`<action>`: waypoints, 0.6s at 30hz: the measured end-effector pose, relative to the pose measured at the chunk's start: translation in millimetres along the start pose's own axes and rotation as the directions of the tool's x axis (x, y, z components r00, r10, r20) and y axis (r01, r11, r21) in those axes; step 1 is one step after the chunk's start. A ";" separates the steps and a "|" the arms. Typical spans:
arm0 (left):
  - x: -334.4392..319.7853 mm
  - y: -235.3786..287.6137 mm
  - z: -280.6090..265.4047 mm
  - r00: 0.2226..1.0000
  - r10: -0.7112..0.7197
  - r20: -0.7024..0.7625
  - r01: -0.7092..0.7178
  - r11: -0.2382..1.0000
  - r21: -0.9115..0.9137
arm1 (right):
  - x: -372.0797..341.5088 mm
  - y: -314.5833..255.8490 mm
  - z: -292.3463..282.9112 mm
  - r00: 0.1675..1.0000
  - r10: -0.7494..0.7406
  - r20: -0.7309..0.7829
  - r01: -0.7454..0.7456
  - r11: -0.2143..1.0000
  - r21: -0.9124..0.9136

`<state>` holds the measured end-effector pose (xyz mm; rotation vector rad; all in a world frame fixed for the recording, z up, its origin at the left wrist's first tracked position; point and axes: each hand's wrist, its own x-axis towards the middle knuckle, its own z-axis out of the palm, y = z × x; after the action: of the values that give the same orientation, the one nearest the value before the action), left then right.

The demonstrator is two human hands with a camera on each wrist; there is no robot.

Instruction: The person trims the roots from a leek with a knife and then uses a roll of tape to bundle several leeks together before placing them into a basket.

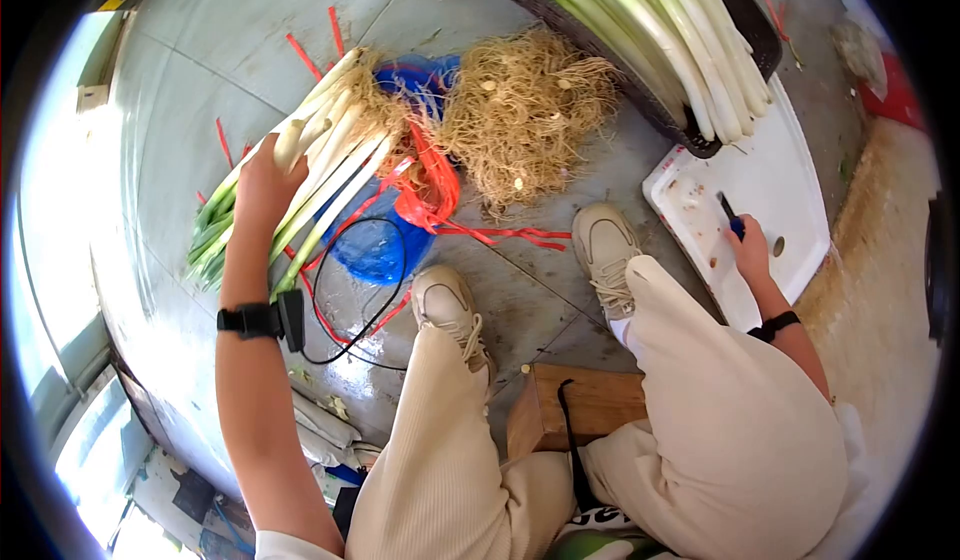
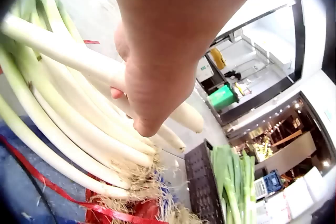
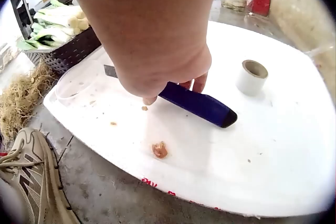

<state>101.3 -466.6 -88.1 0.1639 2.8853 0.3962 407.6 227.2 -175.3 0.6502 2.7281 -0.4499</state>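
Note:
My left hand (image 1: 268,182) grips a leek (image 2: 68,53) whose white end (image 2: 188,116) pokes out past the fingers. Beneath it lies a pile of leeks (image 1: 335,165) with shaggy roots still on, green tops toward the left. On the other side, my right hand (image 1: 752,250) holds a box cutter (image 3: 197,104) with a dark blue handle, its short blade (image 3: 110,70) extended. That hand is low over a white board (image 1: 800,170) dotted with brown scraps. A roll of tape (image 3: 252,78) stands on the board.
A heap of cut-off roots (image 1: 530,110) sits mid-floor, beside blue plastic (image 1: 375,245) and red ribbon (image 1: 435,185). A dark basket (image 1: 765,35) of leeks (image 1: 680,40) stands at the far right. My shoes (image 1: 605,245) flank the front of a wooden stool (image 1: 570,405).

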 end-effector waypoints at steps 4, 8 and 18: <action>-10.7 40.2 -5.7 0.993 0.108 0.036 -0.110 0.993 0.037 | 8.4 3.3 6.4 0.999 0.031 0.016 -0.032 0.999 0.030; -21.0 87.6 -5.3 0.948 0.307 0.082 -0.312 0.949 0.052 | 4.4 -8.5 0.3 0.998 0.043 -0.049 -0.040 0.997 0.063; -56.2 193.3 -51.1 0.855 0.421 0.304 -0.482 0.861 0.164 | 5.7 -10.6 -26.9 0.907 -0.011 -0.420 0.058 0.993 0.099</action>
<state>159.0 -302.2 25.0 0.8859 2.5983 0.0904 392.0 230.2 -150.6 0.8094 3.1425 -0.5232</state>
